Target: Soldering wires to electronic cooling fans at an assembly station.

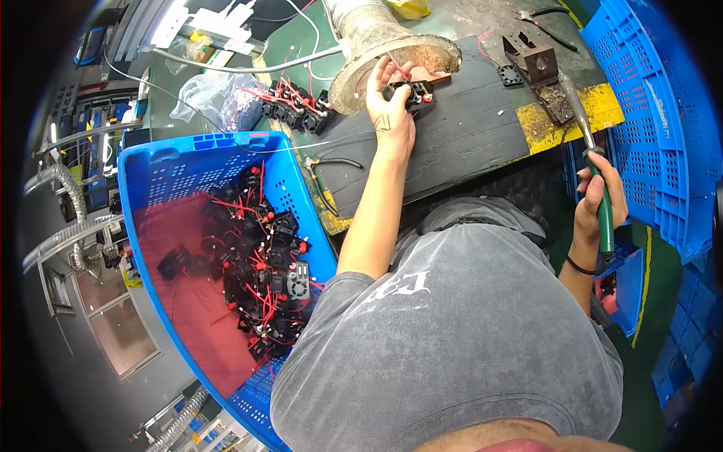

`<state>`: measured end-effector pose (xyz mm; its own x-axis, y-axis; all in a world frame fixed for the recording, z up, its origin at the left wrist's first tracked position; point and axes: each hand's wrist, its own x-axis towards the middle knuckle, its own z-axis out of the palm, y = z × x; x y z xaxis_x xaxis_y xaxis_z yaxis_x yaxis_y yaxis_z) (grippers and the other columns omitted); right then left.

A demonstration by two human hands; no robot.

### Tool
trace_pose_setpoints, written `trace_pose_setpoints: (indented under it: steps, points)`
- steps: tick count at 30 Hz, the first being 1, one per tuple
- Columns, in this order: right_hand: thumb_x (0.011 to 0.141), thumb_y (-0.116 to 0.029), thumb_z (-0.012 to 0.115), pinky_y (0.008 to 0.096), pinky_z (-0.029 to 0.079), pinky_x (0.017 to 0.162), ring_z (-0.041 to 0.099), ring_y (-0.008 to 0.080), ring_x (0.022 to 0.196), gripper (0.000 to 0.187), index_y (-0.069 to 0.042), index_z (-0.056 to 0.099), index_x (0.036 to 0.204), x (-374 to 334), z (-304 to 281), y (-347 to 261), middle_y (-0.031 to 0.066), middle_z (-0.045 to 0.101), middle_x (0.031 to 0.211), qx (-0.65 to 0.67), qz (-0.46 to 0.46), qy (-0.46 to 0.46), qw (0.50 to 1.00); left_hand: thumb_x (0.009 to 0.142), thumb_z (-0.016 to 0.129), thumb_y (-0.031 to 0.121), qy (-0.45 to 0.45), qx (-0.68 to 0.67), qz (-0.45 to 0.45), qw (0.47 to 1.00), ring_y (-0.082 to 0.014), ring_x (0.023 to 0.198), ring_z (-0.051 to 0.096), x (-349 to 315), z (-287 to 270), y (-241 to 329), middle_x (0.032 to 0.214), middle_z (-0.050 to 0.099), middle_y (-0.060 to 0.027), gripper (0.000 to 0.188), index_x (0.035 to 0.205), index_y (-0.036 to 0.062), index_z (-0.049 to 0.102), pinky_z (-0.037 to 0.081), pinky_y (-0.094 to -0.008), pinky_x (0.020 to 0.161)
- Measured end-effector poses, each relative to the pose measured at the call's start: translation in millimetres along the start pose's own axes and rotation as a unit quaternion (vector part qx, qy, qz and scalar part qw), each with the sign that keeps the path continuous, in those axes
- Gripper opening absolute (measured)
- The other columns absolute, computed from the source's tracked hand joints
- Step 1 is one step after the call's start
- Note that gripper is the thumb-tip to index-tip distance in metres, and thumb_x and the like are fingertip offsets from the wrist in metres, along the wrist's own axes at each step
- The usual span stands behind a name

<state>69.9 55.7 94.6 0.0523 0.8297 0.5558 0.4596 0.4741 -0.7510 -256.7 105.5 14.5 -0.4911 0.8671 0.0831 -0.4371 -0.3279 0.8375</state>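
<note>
Both sides of the desk [482,15] were in play!
Out left, a blue crate [173,162] held wired black parts [279,260]; the left hand [388,105], half curled, pinched a black fan unit [419,98] by the flared duct [369,26]; and out right, beside the metal stand [533,66], came a green-handled soldering iron [605,218], the right hand [600,192] wrapped around its handle.

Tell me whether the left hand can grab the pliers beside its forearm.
Probably not as it is: the left hand is holding a black fan. Emptied, it likely could; the pliers lie close by, uncovered.
</note>
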Motion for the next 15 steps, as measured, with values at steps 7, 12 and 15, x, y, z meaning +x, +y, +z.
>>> trace_pose_setpoints:
  steps: [7,12,15]
  points:
    - [0.096,-0.021,0.054,0.0214,0.044,0.054,0.056,0.0106,0.060,0.033,0.004,0.071,0.109,-4.5,-1.7,4.5,0.0094,0.068,0.078,0.002,0.023,0.013,1.000,0.084,0.070,0.006,-0.028,0.539,0.201,0.818,-0.0379,0.114,0.051,-9.3,-15.6,10.0,0.118,0.053,-0.0241,0.048,0.128,-0.0051,0.053,0.042,-0.0437,0.101]
    - [0.096,-0.021,0.054,0.0212,0.045,0.054,0.057,0.0111,0.061,0.033,0.004,0.071,0.109,-3.6,-0.4,0.0,0.0098,0.068,0.078,0.010,0.020,0.000,1.000,0.085,0.073,0.009,-0.002,0.612,0.258,0.748,-0.0426,0.117,0.049,-14.5,-13.5,11.5,0.125,0.046,-0.0281,0.050,0.128,-0.0056,0.052,0.041,-0.0465,0.103]
    - [0.096,-0.021,0.053,0.0215,0.045,0.054,0.057,0.0115,0.061,0.034,0.004,0.071,0.109,-6.1,-0.9,2.5,0.0100,0.068,0.078,0.006,0.015,-0.001,1.000,0.082,0.077,0.013,-0.046,0.654,0.267,0.707,-0.0399,0.117,0.051,-28.9,-9.8,24.4,0.126,0.051,-0.0246,0.052,0.127,-0.0015,0.056,0.042,-0.0449,0.102]
